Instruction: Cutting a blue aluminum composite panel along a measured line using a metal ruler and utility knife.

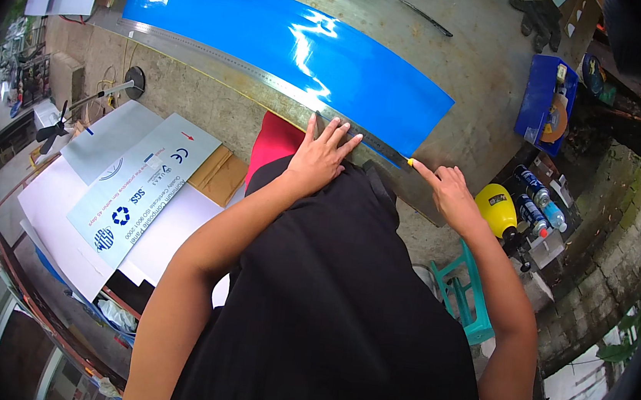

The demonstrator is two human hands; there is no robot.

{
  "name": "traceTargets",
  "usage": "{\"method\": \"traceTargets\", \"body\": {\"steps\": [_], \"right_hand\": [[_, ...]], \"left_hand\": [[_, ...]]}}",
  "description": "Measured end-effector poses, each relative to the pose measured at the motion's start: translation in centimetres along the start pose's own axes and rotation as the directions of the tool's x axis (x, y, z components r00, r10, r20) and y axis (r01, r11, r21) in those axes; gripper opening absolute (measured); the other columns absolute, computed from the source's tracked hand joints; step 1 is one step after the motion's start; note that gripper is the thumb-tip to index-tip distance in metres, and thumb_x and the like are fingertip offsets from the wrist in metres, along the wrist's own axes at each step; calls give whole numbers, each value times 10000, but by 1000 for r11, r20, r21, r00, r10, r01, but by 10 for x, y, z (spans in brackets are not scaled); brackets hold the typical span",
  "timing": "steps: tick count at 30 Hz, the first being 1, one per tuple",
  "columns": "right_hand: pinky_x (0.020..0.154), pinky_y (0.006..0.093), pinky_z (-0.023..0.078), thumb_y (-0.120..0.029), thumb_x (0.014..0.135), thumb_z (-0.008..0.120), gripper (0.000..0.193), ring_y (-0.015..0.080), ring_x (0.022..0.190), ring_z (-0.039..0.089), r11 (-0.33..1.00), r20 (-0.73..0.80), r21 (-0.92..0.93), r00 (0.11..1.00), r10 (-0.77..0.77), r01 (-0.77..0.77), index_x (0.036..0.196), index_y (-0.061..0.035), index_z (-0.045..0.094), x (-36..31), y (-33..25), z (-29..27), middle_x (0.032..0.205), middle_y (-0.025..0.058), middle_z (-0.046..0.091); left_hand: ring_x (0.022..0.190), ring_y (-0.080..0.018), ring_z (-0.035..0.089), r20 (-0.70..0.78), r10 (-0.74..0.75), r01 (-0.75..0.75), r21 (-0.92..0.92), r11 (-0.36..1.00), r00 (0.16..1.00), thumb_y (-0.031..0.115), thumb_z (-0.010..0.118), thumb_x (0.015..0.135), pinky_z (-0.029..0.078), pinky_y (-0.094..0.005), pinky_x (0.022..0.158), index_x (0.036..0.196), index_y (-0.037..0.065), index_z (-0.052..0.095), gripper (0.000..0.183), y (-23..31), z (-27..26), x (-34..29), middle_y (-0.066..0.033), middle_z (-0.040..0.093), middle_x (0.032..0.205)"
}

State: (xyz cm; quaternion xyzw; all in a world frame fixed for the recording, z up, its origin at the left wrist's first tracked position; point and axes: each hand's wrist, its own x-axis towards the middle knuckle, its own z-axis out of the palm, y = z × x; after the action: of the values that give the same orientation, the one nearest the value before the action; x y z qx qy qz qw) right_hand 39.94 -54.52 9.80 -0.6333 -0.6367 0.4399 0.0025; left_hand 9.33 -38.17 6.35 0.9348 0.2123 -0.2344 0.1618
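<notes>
A long, glossy blue sheet (pixel 274 41) lies across the metal worktable (pixel 480 84), and a steel ruler (pixel 226 62) runs along its near edge. My left hand (pixel 322 154) rests flat on the ruler with its fingers spread, pressing near its right part. At the sheet's near right corner, my right hand (pixel 452 193) is closed on a small yellow utility knife (pixel 411 162). Only the knife's yellow end shows, by the ruler's right end; the rest is hidden by the fingers, and its blade cannot be made out.
Dark gloves (pixel 540 22) and a thin black tool (pixel 424 16) lie on the table's far side. A blue bin (pixel 534 105) with tape rolls hangs at right, above a yellow spray bottle (pixel 495 209) and spray cans (pixel 532 186). Printed panels (pixel 136 190) are stacked at left; a green stool (pixel 470 291) stands right.
</notes>
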Motion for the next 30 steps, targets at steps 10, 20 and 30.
{"method": "traceTargets", "body": {"steps": [10,20,30], "right_hand": [[1111,509,425,51,931,576,769,352,1047,593,994,-189,-53,977,-102,93,1647,-180,417,2,7,5,1043,148,563],[1048,546,435,38,924,650,707,493,1188,527,912,-608,356,692,390,-201,1582,-40,403,11,4,55,1260,270,511],[1062,536,423,12,881,751,745,434,1229,488,842,-732,360,438,521,-401,1551,-36,429,49,17,87,1301,220,466]], "left_hand": [[1562,-330,345,-46,-11,10,-17,1000,999,413,773,910,195,-736,1240,1660,244,373,867,-11,-3,3,-121,426,1646],[1474,-308,428,-177,24,-39,-85,996,984,392,805,882,312,-629,1209,1629,178,420,867,-3,20,-1,-120,493,1544],[1391,-355,492,-276,-268,143,-399,906,923,295,765,930,381,-522,1173,1523,153,522,656,-51,4,-6,-155,507,1489]]}}
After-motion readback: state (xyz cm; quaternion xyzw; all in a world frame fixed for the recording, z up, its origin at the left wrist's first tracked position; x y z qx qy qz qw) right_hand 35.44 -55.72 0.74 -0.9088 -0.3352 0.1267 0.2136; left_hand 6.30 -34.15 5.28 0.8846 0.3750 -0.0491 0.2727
